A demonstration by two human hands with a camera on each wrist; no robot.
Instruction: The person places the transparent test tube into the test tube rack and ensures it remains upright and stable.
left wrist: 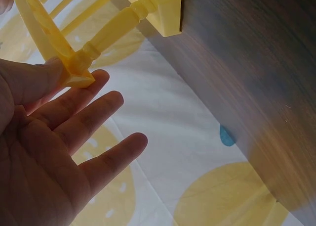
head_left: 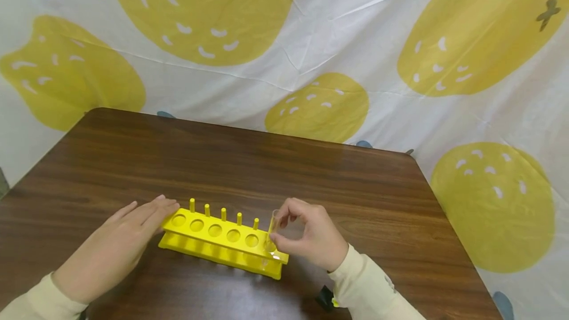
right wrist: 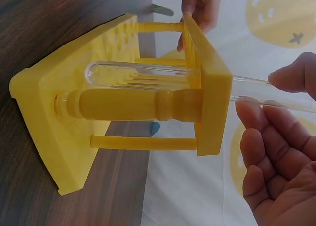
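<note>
Left hand (head_left: pixel 120 236) pinches the rack (head_left: pixel 222 242) at 10 o'clock; right hand (head_left: pixel 313 236) pinches 1 tube (right wrist: pixel 168 74) at 4 o'clock, seemingly mid-insertion, needing straight lowering.

Close wrist views, apparently one rack (right wrist: pixel 217 112)

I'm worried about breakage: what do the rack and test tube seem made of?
Rack: probably molded plastic, opaque yellow, semi-glossy, with smooth, uniform color. Test tube: clear and shiny; glass or plastic, since its highlights and transparency fit both.

Draped indoor space: wood-grain table (head_left: pixel 213 157), fruit-print cloth (head_left: pixel 382 48)
</note>
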